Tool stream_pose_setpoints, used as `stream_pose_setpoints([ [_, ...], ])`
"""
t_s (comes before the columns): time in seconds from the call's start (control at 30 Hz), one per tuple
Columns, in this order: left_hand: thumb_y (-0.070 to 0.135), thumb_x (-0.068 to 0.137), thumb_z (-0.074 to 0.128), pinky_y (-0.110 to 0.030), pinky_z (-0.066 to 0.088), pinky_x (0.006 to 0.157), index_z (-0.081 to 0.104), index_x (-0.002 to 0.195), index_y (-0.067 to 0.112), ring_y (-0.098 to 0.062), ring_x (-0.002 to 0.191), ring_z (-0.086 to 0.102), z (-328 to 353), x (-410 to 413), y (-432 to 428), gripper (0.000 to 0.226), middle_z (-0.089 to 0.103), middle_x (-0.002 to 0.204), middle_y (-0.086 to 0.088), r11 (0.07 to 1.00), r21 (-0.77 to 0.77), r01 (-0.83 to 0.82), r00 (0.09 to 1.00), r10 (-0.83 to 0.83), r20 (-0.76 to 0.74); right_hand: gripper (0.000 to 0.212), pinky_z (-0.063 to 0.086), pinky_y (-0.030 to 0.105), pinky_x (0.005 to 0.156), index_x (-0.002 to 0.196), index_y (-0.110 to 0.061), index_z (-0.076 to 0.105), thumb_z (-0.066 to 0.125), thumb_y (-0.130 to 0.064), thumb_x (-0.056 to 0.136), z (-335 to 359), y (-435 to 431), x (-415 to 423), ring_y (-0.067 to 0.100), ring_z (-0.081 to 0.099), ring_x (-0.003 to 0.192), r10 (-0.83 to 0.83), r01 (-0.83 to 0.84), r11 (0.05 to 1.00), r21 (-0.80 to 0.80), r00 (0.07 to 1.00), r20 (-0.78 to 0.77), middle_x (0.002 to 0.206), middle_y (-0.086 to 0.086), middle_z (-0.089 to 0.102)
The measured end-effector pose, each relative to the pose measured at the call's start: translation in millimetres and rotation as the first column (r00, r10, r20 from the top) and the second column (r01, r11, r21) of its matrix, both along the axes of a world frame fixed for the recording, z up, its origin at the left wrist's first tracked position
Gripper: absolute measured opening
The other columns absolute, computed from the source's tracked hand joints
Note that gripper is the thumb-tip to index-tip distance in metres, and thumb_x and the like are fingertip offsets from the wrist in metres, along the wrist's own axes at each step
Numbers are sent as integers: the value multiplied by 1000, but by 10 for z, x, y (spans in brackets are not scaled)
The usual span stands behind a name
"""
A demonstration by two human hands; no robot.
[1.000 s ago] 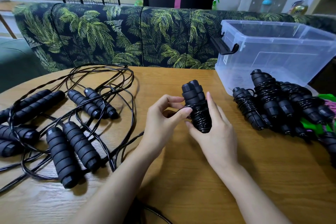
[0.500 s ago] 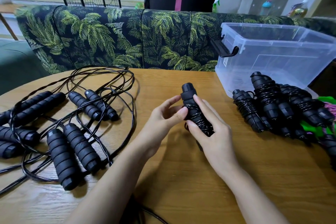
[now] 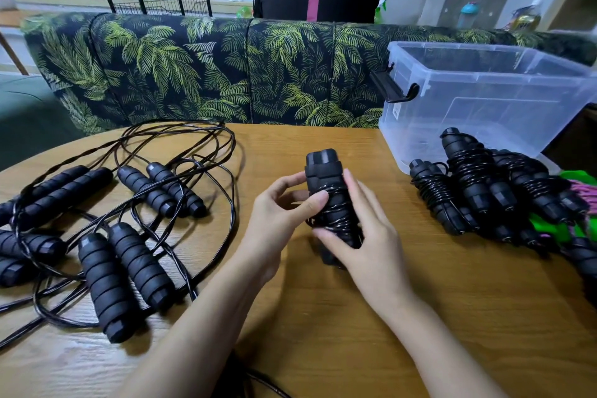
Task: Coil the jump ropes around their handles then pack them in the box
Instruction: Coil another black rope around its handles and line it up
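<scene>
Finishing off one coil, by the look of it: gripping the wrapped handles (image 3: pixel 326 184) in the curled right hand (image 3: pixel 365 236), pinching the windings with the left hand (image 3: pixel 281 213), thumb pressed flat on them. Next, probably tucking the loose end, then carrying rightward past the coiled pile (image 3: pixel 468 184) just right of the right hand, into the box (image 3: pixel 484 97) beyond. Leaving the loose ropes (image 3: pixel 129 229) left of the left hand for later. Compared with half a second ago, turned more upright, showing both handle tops.

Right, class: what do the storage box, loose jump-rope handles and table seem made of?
Storage box: clear glossy plastic; see-through walls. Loose jump-rope handles: probably matte black foam; ribbed, no shine. Table: wood or wood-look laminate; grain lines show.
</scene>
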State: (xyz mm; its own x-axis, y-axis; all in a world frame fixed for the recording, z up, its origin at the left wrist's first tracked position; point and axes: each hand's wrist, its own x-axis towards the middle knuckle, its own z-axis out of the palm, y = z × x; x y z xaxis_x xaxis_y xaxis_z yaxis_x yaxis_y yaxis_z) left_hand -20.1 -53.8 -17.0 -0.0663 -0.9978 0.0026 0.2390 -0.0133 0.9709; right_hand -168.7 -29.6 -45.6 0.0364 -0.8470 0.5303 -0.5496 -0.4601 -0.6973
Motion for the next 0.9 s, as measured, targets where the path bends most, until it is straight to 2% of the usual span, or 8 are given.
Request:
stream_pose_setpoints([
  [0.1, 22, 70, 76, -23, 53, 79, 62, 123, 15, -13, 89, 70, 18, 29, -11, 55, 76, 100, -9, 1000, -22, 15, 1000, -15, -5, 84, 38, 23, 109, 149, -42, 30, 78, -31, 81, 8, -19, -34, -5, 42, 133, 56, -74, 994, 83, 977, 204, 147, -23, 43],
  [0.23, 23, 74, 76, -23, 53, 75, 62, 124, 17, -15, 92, 70, 3, 13, 1, 53, 74, 105, -10, 999, -37, 23, 1000, -23, 20, 83, 34, 18, 110, 150, -48, 23, 70, -33, 82, 17, -2, 17, -1, 38, 138, 81, -86, 996, 34, 990, 119, 151, -18, 40],
  [0.37, 24, 71, 75, -25, 53, 82, 60, 123, 15, -16, 92, 69, 42, 74, -16, 55, 75, 104, -12, 997, -51, 65, 998, -64, 20, 77, 39, 30, 111, 145, -50, 31, 71, -20, 87, 69, 2, -25, 6, 47, 133, 153, -179, 981, 78, 953, 263, 145, -10, 50],
  [0.53, 27, 73, 74, -21, 51, 77, 61, 120, 15, -12, 86, 69, 32, 67, -7, 50, 76, 96, -9, 996, -76, 45, 997, -41, 58, 75, 37, 14, 103, 148, -50, 22, 64, -32, 88, 67, 29, 0, 2, 46, 131, 115, -126, 990, 69, 983, 141, 145, -16, 47],
  [0.63, 26, 70, 74, -20, 51, 76, 62, 116, 14, -12, 83, 68, 53, 105, -26, 49, 76, 93, -9, 997, -74, 38, 998, -35, 42, 74, 39, 19, 105, 146, -48, 27, 68, -30, 88, 115, 33, -27, 3, 49, 131, 185, -231, 964, 130, 938, 293, 144, -15, 51],
  [0.73, 22, 69, 74, -18, 50, 73, 63, 112, 15, -13, 80, 66, 74, 138, -45, 45, 75, 91, -10, 995, -73, 60, 998, -60, 3, 69, 42, 14, 98, 143, -44, 32, 66, -28, 86, 191, 25, -100, -2, 51, 127, 260, -356, 922, 149, 858, 443, 136, -24, 56],
  [0.83, 25, 68, 75, -22, 49, 76, 63, 113, 13, -13, 79, 66, 44, 94, -41, 47, 74, 89, -9, 997, -77, 27, 999, -29, -14, 67, 41, 13, 100, 146, -44, 30, 60, -30, 88, 182, 7, -135, -1, 46, 132, 269, -383, 909, 167, 842, 467, 144, -18, 51],
  [0.9, 27, 68, 76, -24, 49, 79, 64, 113, 15, -13, 81, 66, 27, 63, -32, 48, 75, 88, -9, 996, -83, -15, 1000, 13, -20, 64, 35, 14, 107, 147, -44, 28, 58, -34, 92, 160, 5, -116, -4, 37, 137, 217, -298, 941, 160, 895, 389, 153, -15, 39],
])
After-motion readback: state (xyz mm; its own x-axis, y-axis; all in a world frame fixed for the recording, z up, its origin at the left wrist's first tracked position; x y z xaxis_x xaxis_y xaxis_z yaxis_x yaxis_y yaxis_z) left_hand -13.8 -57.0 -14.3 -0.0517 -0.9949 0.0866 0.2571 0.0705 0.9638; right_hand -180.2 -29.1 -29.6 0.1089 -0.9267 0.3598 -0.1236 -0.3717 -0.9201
